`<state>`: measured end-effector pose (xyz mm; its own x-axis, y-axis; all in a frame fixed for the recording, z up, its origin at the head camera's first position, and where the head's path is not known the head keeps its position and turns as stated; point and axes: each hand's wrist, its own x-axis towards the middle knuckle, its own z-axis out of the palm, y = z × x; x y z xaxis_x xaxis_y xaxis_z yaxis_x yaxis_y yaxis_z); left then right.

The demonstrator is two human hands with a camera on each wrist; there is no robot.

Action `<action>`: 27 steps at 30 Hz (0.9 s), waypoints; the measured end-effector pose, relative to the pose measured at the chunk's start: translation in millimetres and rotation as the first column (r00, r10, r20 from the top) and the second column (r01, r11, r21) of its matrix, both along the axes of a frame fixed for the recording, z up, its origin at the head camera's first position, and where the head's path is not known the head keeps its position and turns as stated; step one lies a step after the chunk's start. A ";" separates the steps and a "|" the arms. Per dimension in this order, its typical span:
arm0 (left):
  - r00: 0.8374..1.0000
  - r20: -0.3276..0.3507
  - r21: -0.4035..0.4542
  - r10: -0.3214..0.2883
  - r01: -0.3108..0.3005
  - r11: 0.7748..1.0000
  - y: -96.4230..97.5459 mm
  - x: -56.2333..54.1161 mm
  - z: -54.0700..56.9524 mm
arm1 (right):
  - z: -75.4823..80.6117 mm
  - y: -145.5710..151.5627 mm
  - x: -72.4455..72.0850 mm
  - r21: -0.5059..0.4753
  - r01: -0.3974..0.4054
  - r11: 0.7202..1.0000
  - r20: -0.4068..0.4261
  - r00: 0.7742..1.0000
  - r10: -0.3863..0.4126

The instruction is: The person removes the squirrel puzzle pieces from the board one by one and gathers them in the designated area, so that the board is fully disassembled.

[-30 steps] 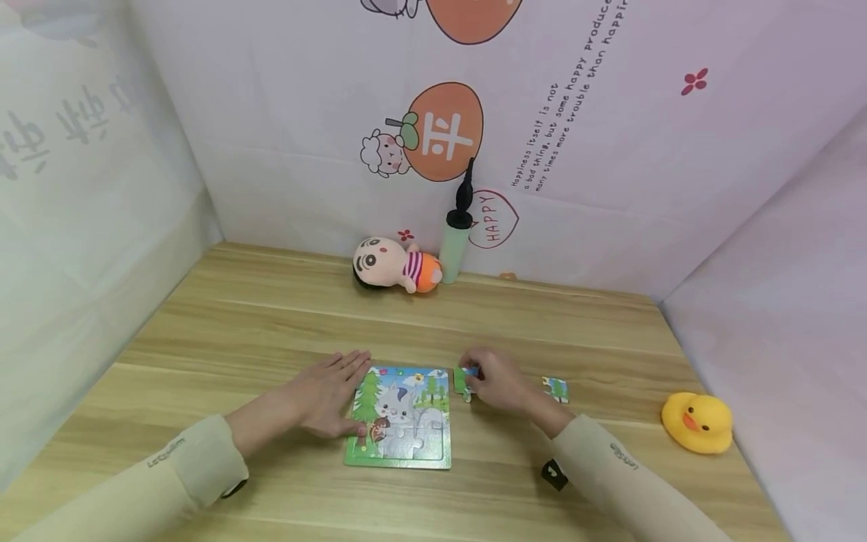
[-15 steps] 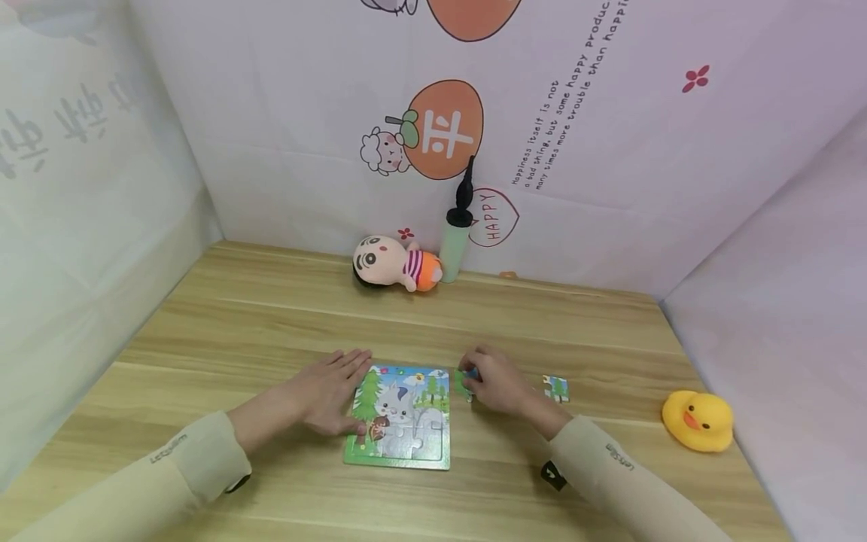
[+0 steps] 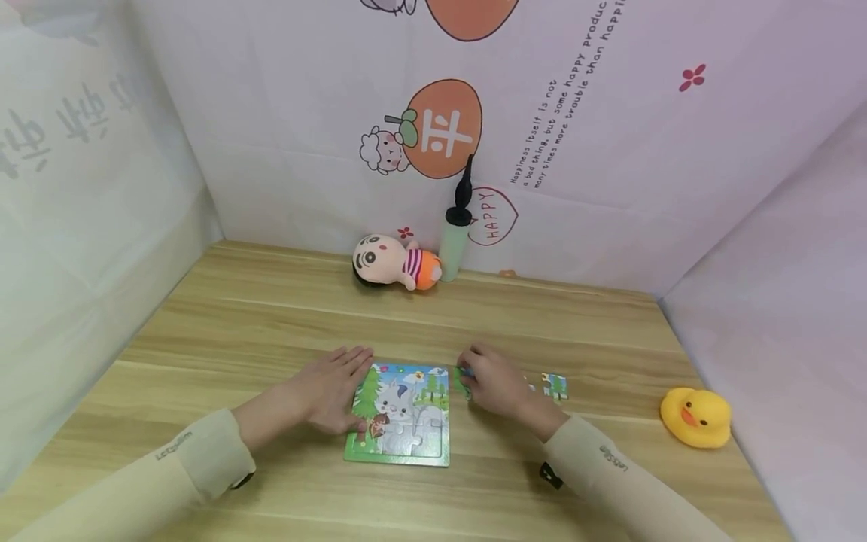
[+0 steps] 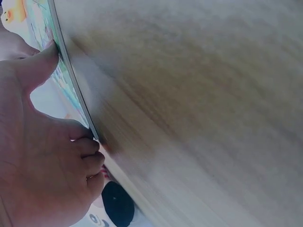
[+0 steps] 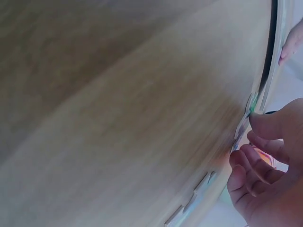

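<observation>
A square jigsaw puzzle [image 3: 400, 412] in a green frame lies on the table, picturing a grey squirrel among trees. My left hand [image 3: 328, 393] rests along its left side, fingers straight toward the far corner. The left wrist view shows the thumb [image 4: 41, 61] on the frame's edge. Just right of the frame, my right hand [image 3: 500, 385] pinches a green and blue puzzle piece [image 3: 460, 382], partly hidden by the fingers. In the right wrist view the thumb [image 5: 265, 124] is at that piece, low at the table.
More loose puzzle pieces [image 3: 555, 386] lie right of my right hand. A yellow rubber duck [image 3: 695, 418] sits at the table's right edge. At the back are a plush doll [image 3: 386, 261] and a pale green hand pump [image 3: 454, 245] by the printed cloth wall.
My right fingers have closed in over the puzzle piece, covering more of it, with the hand still beside the frame. My left hand stays on the puzzle's left side.
</observation>
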<state>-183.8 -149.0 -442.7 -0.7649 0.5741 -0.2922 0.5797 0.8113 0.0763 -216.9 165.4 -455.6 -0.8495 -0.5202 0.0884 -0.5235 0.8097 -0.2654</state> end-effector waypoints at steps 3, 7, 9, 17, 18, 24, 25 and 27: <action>1.000 0.002 0.002 0.003 -0.003 1.000 1.3 -0.6 -0.6 | 1.4 -2.9 1.8 0.027 -0.017 0.999 -0.067 0.998 0.019; 1.000 0.003 0.019 -0.005 0.005 1.000 2.7 -0.5 -0.1 | 2.9 -7.2 7.2 0.041 -0.039 0.998 -0.142 0.989 0.045; 1.000 0.002 0.030 -0.021 0.021 0.999 3.2 0.9 1.3 | 4.0 -9.9 12.5 0.041 -0.064 0.997 -0.174 0.982 0.070; 0.996 0.029 0.103 -0.084 0.081 0.991 11.1 10.9 13.4 | 12.2 -25.8 41.9 0.044 -0.161 0.986 -0.138 0.976 0.166; 0.995 0.031 0.108 -0.097 0.093 0.990 12.8 12.4 14.3 | 12.9 -27.4 45.3 0.057 -0.158 0.986 -0.128 0.978 0.164; 0.979 0.026 0.113 -0.201 0.197 0.974 19.6 24.2 12.1 | 9.4 -32.0 61.2 0.137 -0.134 0.982 -0.101 0.984 0.148; 0.977 0.028 0.108 -0.211 0.207 0.972 20.1 26.1 10.9 | 8.0 -32.1 63.0 0.146 -0.134 0.980 -0.096 0.984 0.149; 0.974 0.033 0.090 -0.226 0.222 0.971 20.5 28.3 6.8 | 5.4 -32.3 65.4 0.150 -0.138 0.979 -0.084 0.985 0.151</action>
<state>-155.5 -128.5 -435.9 -0.6018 0.7536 -0.2644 0.7405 0.6505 0.1688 -151.5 133.1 -450.2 -0.7558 -0.6499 0.0798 -0.6548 0.7497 -0.0958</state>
